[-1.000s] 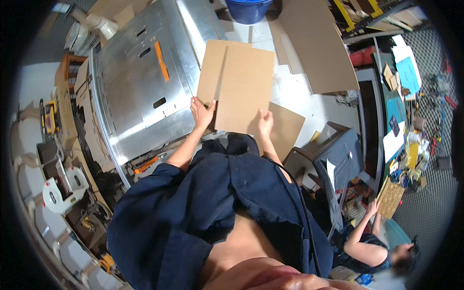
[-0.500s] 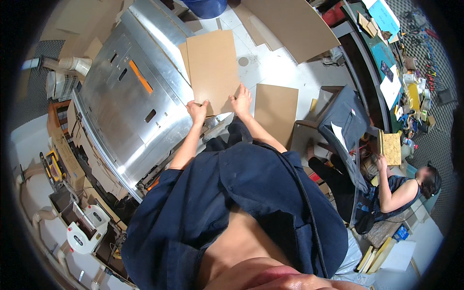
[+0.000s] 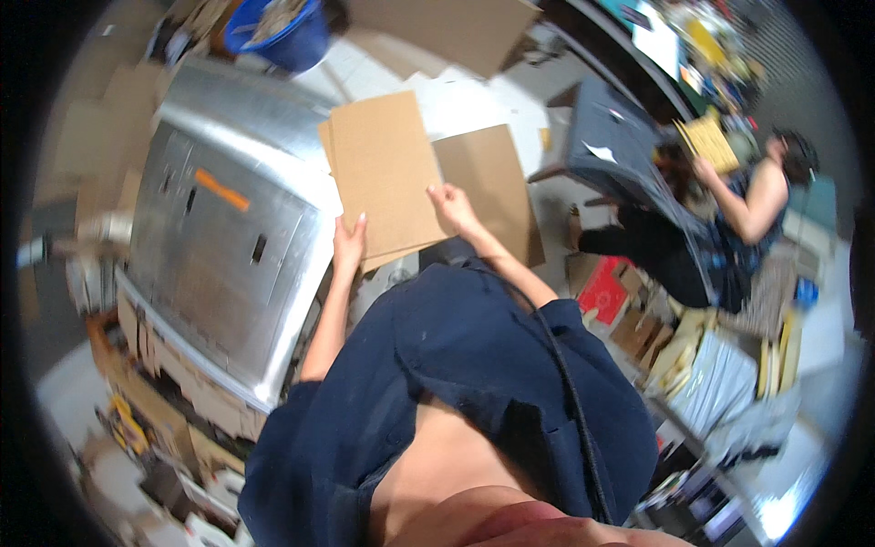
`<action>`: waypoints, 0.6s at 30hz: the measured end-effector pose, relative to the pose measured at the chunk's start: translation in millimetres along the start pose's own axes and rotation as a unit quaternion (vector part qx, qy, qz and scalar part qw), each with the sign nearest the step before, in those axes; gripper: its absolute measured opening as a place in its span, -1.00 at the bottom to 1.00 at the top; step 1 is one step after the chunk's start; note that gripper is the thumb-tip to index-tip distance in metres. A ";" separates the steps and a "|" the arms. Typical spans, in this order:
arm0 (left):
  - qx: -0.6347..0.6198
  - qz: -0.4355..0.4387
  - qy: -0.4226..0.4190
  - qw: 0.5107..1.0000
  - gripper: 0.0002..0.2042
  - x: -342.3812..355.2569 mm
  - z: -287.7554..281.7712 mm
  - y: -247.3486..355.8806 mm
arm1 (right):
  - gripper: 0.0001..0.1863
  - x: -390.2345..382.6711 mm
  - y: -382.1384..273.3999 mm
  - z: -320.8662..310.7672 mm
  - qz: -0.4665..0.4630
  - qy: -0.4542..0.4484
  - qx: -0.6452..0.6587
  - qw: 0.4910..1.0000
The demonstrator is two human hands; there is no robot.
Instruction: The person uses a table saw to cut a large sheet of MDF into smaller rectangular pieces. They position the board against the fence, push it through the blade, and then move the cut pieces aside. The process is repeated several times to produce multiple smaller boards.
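I hold a small stack of brown cardboard sheets in front of me, tilted slightly. My left hand is closed on the lower left edge, thumb on the face. My right hand grips the right edge lower down. To the left lies a large sheet-metal surface with an orange strip and dark slots. A further cardboard piece shows beyond my right hand, lower than the stack. The picture is somewhat blurred.
A blue bucket with scraps stands at the top, beside a big cardboard panel. At right, a co-worker holds a yellowish board near a dark chair. A cluttered bench is at top right; boxes lie below.
My view has swung, so the surroundings sit differently. Both hands still grip the cardboard, which has shifted left in the picture since a second ago, with its sheets more closely overlapped.
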State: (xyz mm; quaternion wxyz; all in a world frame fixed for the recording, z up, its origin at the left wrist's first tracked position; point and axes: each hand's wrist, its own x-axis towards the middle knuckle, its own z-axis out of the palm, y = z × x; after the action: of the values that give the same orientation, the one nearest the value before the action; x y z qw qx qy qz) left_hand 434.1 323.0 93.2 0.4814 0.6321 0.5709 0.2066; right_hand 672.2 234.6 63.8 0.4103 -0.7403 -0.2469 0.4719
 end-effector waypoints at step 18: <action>-0.022 -0.010 -0.442 0.897 -0.51 -168.6 65.8 1.1 | -0.52 -323.2 165.2 -12.0 0.083 0.153 0.508 0.844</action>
State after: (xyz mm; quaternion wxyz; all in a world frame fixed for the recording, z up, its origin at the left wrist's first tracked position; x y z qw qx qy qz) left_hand 443.8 143.3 113.1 0.7001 0.6415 0.3014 -0.0863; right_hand 539.6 -102.6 87.8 0.7207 -0.5086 0.1553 0.4446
